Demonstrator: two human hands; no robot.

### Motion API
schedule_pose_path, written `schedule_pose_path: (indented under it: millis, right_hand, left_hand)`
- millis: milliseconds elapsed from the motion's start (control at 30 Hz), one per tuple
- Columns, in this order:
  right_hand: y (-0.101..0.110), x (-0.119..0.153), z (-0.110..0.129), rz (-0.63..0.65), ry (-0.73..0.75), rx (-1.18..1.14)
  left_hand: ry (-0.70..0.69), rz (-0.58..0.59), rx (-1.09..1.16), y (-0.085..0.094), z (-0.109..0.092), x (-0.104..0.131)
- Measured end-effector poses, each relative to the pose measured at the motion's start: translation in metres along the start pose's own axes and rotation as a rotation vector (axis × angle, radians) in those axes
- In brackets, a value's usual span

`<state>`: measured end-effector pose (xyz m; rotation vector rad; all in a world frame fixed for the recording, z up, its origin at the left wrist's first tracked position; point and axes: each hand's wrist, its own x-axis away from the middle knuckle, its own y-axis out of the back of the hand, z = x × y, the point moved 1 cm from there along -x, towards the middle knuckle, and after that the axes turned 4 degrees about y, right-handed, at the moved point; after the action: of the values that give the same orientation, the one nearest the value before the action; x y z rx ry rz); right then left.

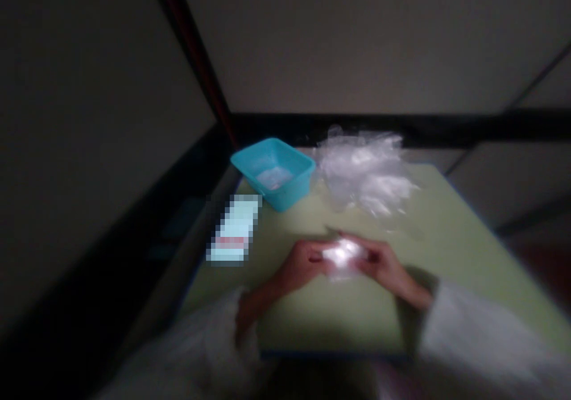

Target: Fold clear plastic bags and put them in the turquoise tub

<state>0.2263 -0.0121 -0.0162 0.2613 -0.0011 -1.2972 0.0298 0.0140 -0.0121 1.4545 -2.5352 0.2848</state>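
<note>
Between my two hands, over the middle of the table, is a small shiny clear plastic packet [342, 256], with bright glare hiding its contents. My left hand [306, 263] grips its left side with bent fingers. On the right side my right hand [383, 263] pinches it the same way. Behind the hands lies a loose heap of clear plastic bags [363, 171]. A turquoise plastic basket [289, 194] stands at the back left, with some pale, translucent plastic lying on its bottom.
The yellow-green table [330, 322] has a blue edge at the front. A pixelated bright phone-like rectangle [235, 230] lies at its left side, below the basket. Pale walls [357, 43] rise behind and to the left, and the room is dim.
</note>
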Motion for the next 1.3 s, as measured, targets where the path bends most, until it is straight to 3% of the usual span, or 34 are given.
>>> schedule_pose_path:
  millis: [200, 433, 700, 1300]
  right_hand:
    - [-0.0002, -0.0024, 0.0005, -0.032, 0.049, -0.044]
    - [0.0029, -0.0051, -0.0001, -0.204, -0.085, -0.252]
    - [0.0002, -0.0014, -0.0042, -0.019, 0.017, -0.055]
    - [0.0002, -0.0039, -0.0048, -0.047, 0.045, 0.053]
  left_hand:
    - [0.001, -0.018, -0.017, 0.0018, 0.0030, -0.0002]
    - [-0.022, -0.040, -0.047, 0.0042, 0.0025, -0.0007]
    - [-0.070, -0.035, -0.044, 0.0049, 0.0054, -0.0031]
    - [-0.106, 0.032, -0.038, 0.0021, 0.0030, -0.0013]
